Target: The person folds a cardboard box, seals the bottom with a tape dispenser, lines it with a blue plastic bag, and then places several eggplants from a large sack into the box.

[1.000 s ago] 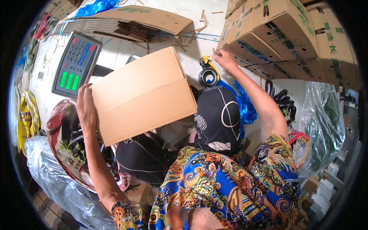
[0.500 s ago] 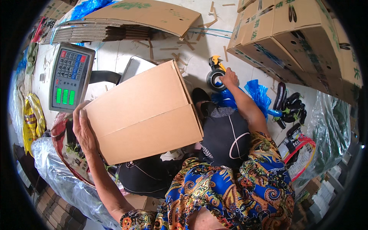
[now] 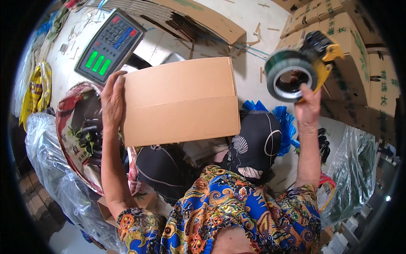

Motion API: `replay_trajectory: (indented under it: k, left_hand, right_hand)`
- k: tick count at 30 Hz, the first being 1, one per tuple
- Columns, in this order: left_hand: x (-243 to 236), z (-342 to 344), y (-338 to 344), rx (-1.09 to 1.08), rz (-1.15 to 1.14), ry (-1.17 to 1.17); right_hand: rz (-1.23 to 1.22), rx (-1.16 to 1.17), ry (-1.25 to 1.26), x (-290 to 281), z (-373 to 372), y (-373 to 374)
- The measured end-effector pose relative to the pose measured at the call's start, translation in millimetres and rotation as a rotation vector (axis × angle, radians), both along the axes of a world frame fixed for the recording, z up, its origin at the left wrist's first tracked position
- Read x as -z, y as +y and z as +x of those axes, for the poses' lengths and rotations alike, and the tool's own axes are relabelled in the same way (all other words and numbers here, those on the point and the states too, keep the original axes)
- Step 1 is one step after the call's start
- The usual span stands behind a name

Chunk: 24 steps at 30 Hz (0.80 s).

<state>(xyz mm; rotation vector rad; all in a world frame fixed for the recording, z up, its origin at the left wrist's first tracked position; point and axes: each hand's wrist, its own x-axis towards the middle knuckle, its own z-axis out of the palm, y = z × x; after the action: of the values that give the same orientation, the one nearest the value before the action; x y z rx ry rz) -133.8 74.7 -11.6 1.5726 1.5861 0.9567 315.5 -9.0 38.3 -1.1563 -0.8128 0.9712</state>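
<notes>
A plain brown cardboard box point(image 3: 182, 101) with a seam across its face is tilted in front of me, above my knees. My left hand point(image 3: 112, 99) grips its left edge, the fingers closed around the side. Raised to the right of the box, my right hand point(image 3: 308, 106) holds a tape dispenser point(image 3: 333, 53) with a yellow frame. The dispenser carries a large roll of dark tape point(image 3: 279, 59) and is slightly blurred by motion. Beyond the left hand stands a scale's display unit point(image 3: 108, 46) with green lit panels; the box partly hides the scale's metal platform point(image 3: 169, 58).
A red-rimmed sack point(image 3: 63, 114) of eggplants is at my left. Flattened cartons point(image 3: 215, 19) are stacked at the far side, and packed boxes point(image 3: 351, 55) stand far right. Blue plastic point(image 3: 286, 127), more eggplants point(image 3: 324, 146) and clear plastic sheeting point(image 3: 349, 178) lie at my right.
My right hand has lifted the tape dispenser off the floor, up and to the right. The box has swung more level in my left hand. The whole view has shifted.
</notes>
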Motion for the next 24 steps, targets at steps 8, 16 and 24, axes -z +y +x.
replay_trajectory:
  k: [8,16,24]
  left_hand:
    - [29,-1,7,0.047,0.140,-0.017]
    - [33,9,7,0.015,0.229,0.045]
    - [36,6,3,-0.167,0.500,0.064]
  right_hand:
    - [0.045,-0.379,-0.351,-62,-84,29]
    - [0.090,-0.730,-1.068,-30,-154,60]
    - [0.140,-0.819,-1.113,-40,-161,61]
